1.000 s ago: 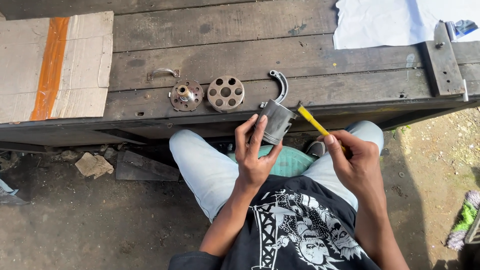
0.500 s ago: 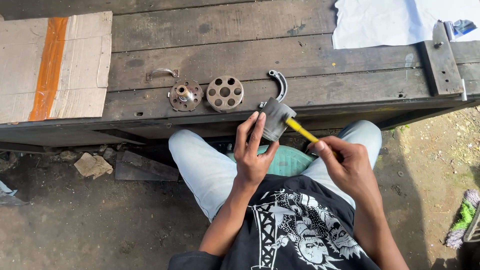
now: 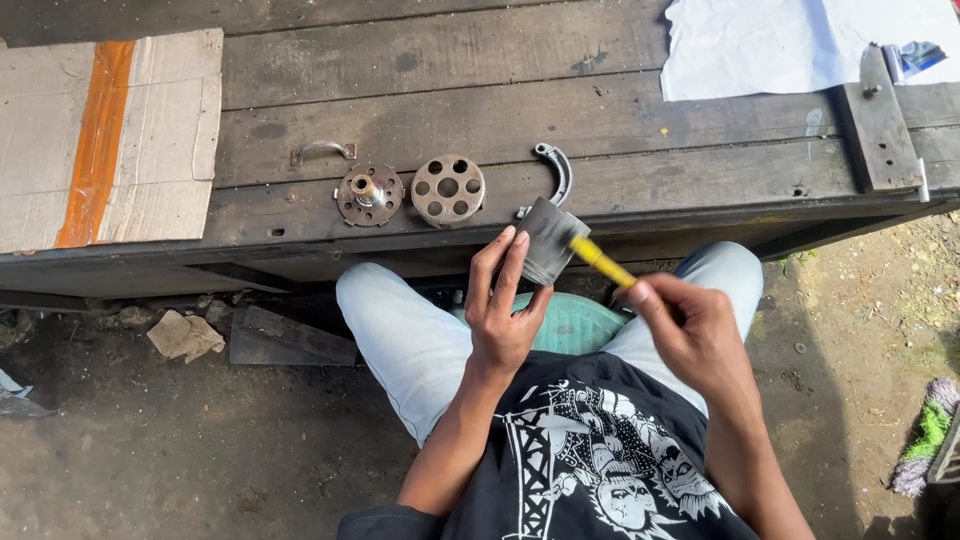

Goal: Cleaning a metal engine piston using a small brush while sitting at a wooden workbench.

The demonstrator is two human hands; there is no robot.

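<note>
Clearly, by parts:
Left hand: left hand [image 3: 505,305] with fingers curled round the grey metal cylinder [image 3: 548,240], gripping it above the lap, just near of the wooden bench [image 3: 600,150] edge.
Right hand: right hand [image 3: 690,325] closed on the yellow-handled tool [image 3: 598,262], pinching its handle.
Relation: the tool's long axis runs from the right hand up-left; its tip touches the cylinder's right side.
Materials: cylinder dull, blurred; tool handle smooth.
Bench: worn planks bearing two rusty perforated discs [image 3: 447,190], a curved metal clamp [image 3: 556,172], cardboard [image 3: 100,130] far left, white paper [image 3: 760,45].
</note>
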